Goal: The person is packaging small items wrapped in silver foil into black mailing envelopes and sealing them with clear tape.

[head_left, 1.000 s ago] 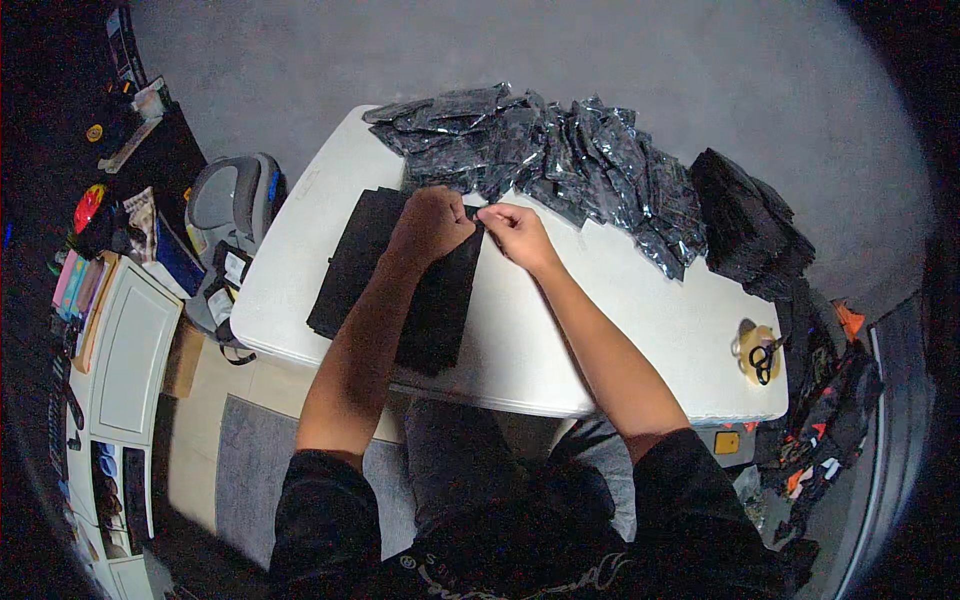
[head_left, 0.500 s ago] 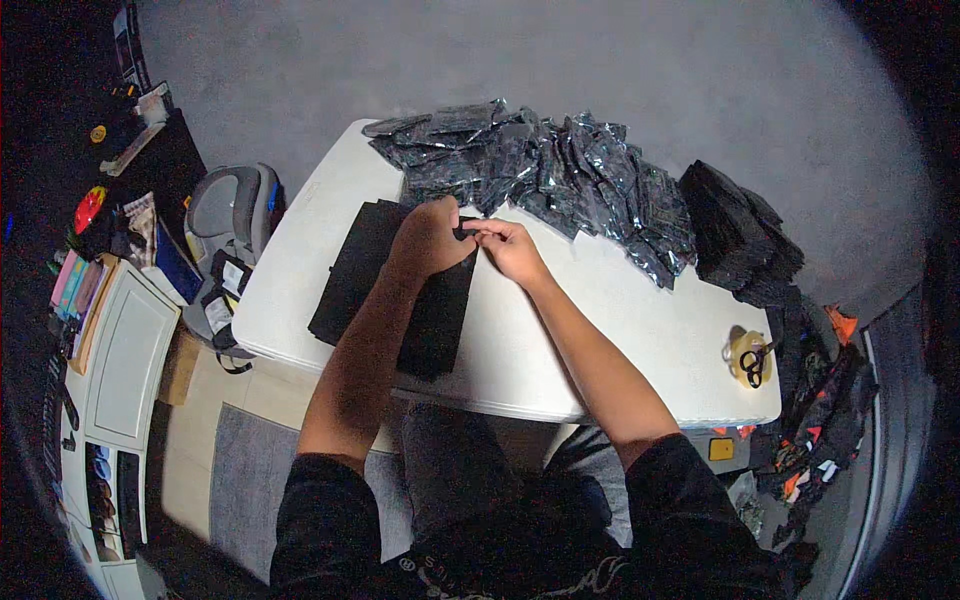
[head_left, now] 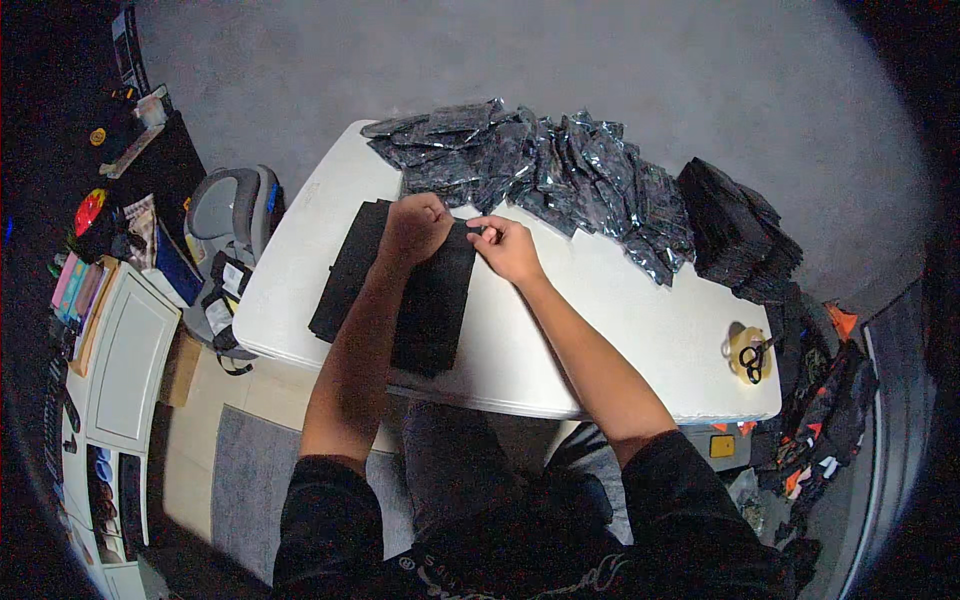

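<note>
A flat black rectangular piece [head_left: 434, 320], which looks like folded cloth, lies on the white table [head_left: 600, 345] in front of me. My left hand [head_left: 420, 228] is curled closed over its far edge; what its fingers hold, if anything, is hidden. At the far right corner of the black piece, my right hand [head_left: 507, 250] pinches a small dark bit of that corner between thumb and fingertips. Just beyond both hands lies a heap of glossy clear bags [head_left: 540, 165] with black contents, spread along the table's far edge.
To the right stands a stack of black folded pieces [head_left: 735, 230]. A roll of yellowish tape [head_left: 741, 352] with black-handled scissors [head_left: 753, 367] rests near the table's right end. A grey chair [head_left: 228, 215] and a white cabinet [head_left: 127, 350] are on the left.
My left hand has moved a little to the left, away from my right hand, so a gap shows between them. My right hand stays near the same corner.
</note>
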`<state>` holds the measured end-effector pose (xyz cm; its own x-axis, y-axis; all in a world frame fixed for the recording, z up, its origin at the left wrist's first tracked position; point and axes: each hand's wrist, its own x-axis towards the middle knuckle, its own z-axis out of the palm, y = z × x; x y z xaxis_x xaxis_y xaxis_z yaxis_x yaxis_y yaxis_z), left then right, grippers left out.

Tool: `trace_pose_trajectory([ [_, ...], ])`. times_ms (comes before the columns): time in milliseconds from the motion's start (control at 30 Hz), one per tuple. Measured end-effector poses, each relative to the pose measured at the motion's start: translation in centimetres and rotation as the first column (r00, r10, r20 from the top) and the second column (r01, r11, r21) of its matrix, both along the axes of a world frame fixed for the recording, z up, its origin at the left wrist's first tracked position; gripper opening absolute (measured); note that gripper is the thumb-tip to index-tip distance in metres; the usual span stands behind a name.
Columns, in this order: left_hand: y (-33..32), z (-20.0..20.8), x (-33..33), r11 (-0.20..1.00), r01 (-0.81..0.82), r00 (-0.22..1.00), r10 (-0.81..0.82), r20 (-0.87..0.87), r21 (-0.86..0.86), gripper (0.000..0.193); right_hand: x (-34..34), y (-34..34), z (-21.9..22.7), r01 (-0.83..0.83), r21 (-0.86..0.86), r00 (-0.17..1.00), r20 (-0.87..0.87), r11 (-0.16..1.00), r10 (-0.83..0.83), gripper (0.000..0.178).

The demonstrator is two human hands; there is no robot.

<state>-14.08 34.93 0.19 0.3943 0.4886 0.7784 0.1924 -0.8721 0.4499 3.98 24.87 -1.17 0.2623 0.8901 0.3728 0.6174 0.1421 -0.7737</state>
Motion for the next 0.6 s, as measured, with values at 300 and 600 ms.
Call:
trace_pose_trajectory([
  [300,3.7,0.9,-2.0,0.92,0.105,0.852,0.113,0.512,-0.378,0.018,0.9,-0.5,0.2,0.055,-0.02,0.993,0.102,0.998,-0.053,0.021],
  [600,1.4,8.3,-10.5,0.335,0.869,0.384,0.002,0.923,-0.363,0.041,0.1,0.1,-0.2,0.023,0.022,0.996,0.085,1.0,-0.025,0.019],
])
